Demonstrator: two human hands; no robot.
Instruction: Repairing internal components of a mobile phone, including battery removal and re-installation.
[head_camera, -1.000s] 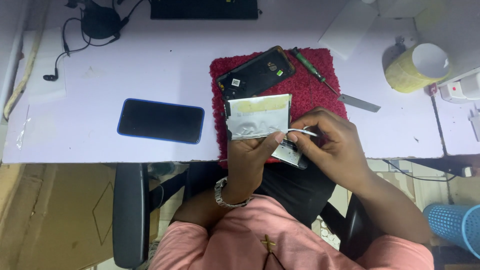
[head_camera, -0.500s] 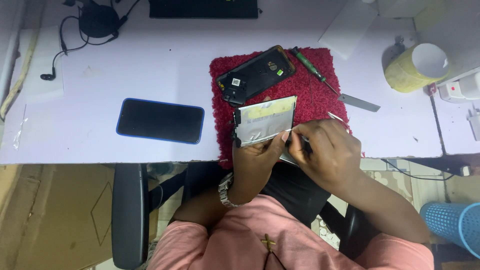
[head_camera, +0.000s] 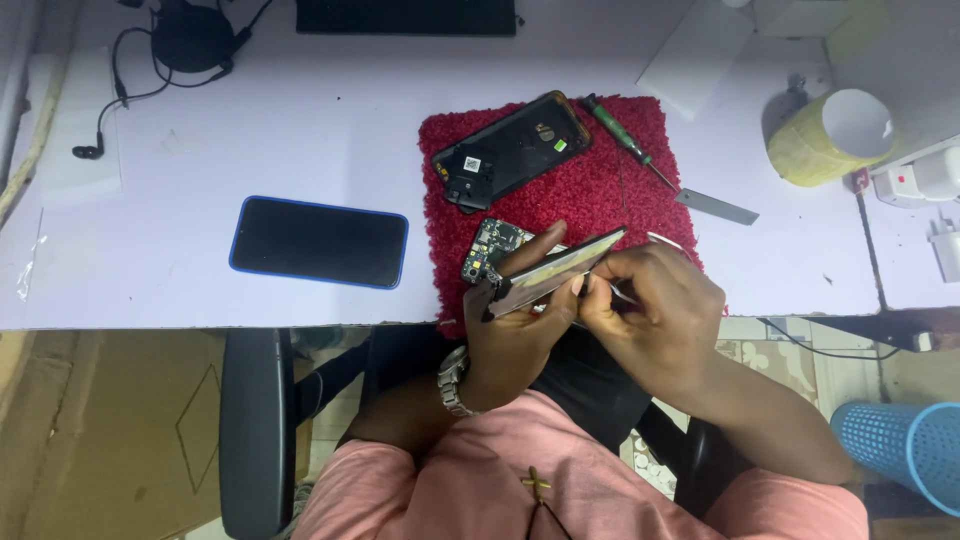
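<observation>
My left hand (head_camera: 515, 330) grips a disassembled phone (head_camera: 545, 272) tilted edge-on over the front of the red mat (head_camera: 590, 190); a circuit board shows at the phone's upper end. My right hand (head_camera: 655, 305) is closed on thin metal tweezers (head_camera: 668, 241) and presses against the phone's right side. A separate black back cover (head_camera: 510, 150) lies on the mat behind my hands.
A blue-rimmed phone (head_camera: 318, 241) lies face up at left. A green screwdriver (head_camera: 622, 139) and metal blade (head_camera: 715, 206) rest right of the mat. A tape roll (head_camera: 828, 138), white plugs (head_camera: 925, 180), black earphones (head_camera: 190, 40) and a blue basket (head_camera: 905, 450) surround the table.
The phone has turned from showing its silvery face to nearly edge-on, exposing the circuit board. Both hands stay joined at its right side.
</observation>
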